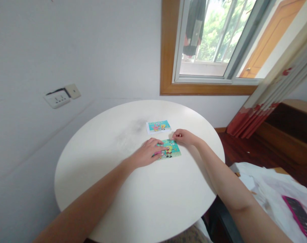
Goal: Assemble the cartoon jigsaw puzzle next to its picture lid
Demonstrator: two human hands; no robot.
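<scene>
A small cartoon jigsaw puzzle [171, 150] lies on the round white table [133, 189]. My left hand [146, 153] rests flat on the puzzle's left part, fingers stretched across it. My right hand [184, 137] is at the puzzle's upper right corner, fingers curled in a pinch; what they hold is too small to make out. A picture card [158, 126] with the same cartoon lies just behind the puzzle, apart from both hands.
The table stands against a white wall with a power socket [57, 99]. A wood-framed window [209, 50] and a curtain [272, 98] are at the right. A phone in a pink case [299, 216] lies on white cloth at the lower right.
</scene>
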